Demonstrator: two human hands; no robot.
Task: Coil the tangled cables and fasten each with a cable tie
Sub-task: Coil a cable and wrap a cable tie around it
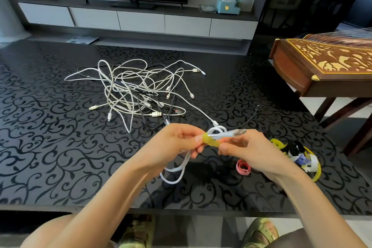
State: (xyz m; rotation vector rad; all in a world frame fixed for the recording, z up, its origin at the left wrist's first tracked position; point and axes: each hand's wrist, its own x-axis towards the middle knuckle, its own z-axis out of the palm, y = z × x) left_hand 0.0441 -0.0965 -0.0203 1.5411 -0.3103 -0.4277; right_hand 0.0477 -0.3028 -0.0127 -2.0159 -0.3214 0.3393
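Above the black patterned table (60,147), my left hand (177,143) grips a coiled white cable (177,169) whose loops hang below the fingers. A yellow cable tie (210,142) is wrapped around the coil's top. My right hand (247,149) pinches the tie's free end beside the cable's plug (237,132). A tangled heap of white and dark cables (136,90) lies on the table beyond my hands.
To the right of my hands lie a pink tie (243,167) and a small pile of yellow, white and black ties (298,156). A wooden zither (326,64) on a stand sits at the right. A TV cabinet (141,20) stands behind the table.
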